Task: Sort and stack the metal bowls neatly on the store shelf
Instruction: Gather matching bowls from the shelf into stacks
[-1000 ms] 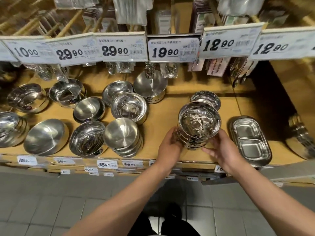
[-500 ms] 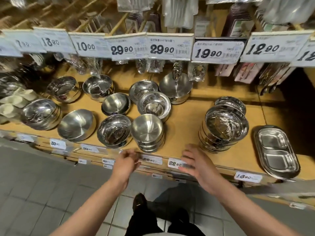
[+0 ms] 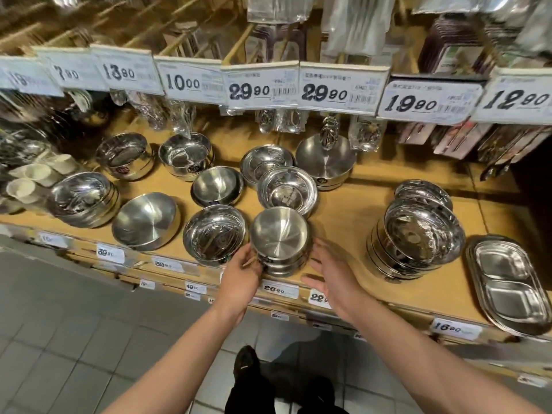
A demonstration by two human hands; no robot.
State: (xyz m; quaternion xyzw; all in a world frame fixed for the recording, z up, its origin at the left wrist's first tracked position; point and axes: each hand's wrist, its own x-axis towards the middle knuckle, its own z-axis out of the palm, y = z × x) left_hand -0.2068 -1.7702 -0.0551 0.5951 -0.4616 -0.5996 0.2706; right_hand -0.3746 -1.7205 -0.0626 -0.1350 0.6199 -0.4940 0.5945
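Several steel bowls stand on the wooden shelf (image 3: pixel 346 204). A stack of brushed bowls (image 3: pixel 279 239) sits at the front edge. My left hand (image 3: pixel 243 271) touches the stack's left side with its fingers against the lower bowls. My right hand (image 3: pixel 331 270) hovers just right of the stack, fingers spread and straight, holding nothing. A shiny bowl (image 3: pixel 215 236) stands directly left of the stack. A tall stack of polished bowls (image 3: pixel 418 237) stands further right on the shelf.
A two-compartment steel tray (image 3: pixel 510 285) lies at the far right front. More bowls (image 3: pixel 146 221) (image 3: pixel 288 192) (image 3: pixel 325 159) fill the shelf's left and middle. Price tags (image 3: pixel 339 88) and packaged utensils hang overhead. White cups (image 3: pixel 30 180) sit far left. Grey floor tiles lie below.
Both hands let go of the tall polished stack and moved left. They have risen from the shelf edge to the brushed stack, which the left hand now touches.
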